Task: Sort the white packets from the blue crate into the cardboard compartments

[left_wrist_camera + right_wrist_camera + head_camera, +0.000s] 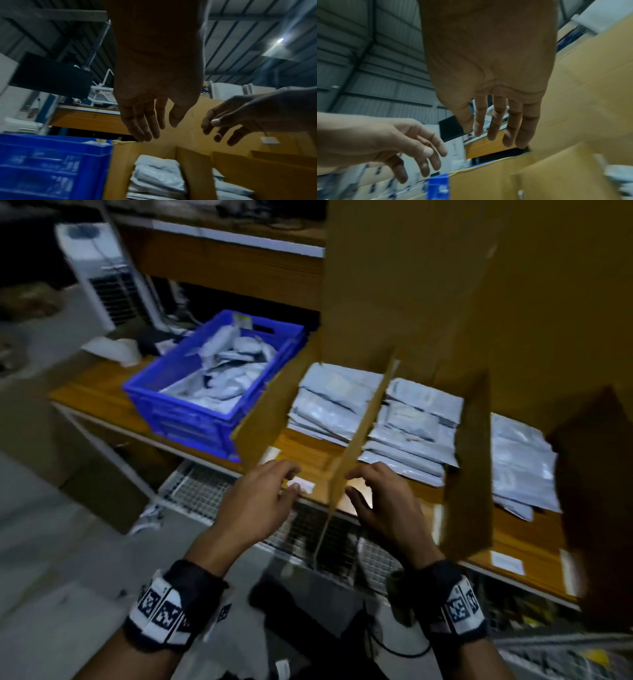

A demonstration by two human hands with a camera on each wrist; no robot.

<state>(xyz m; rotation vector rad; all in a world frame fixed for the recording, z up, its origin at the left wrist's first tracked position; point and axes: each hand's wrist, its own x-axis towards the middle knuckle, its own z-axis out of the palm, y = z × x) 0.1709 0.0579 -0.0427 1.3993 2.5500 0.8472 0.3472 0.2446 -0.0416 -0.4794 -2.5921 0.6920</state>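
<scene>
Hands hover low in the frame with nothing in them: left hand [255, 501] and right hand [380, 501], fingers loosely spread, flank a cardboard divider [356, 446]. White packets [329, 402] fill the cardboard compartments [472, 460]; more lie in the blue crate [164, 402], centre left.

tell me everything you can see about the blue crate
The blue crate is a rectangular bin of what looks like moulded plastic, with ribbed side walls and a slot handle cut in its far end wall. It has no lid and stands upright on the wooden shelf, turned at an angle to the shelf's front edge. Its right side lies against the left cardboard wall. Inside is a loose, jumbled heap of white packets. Neither hand touches it.
</scene>
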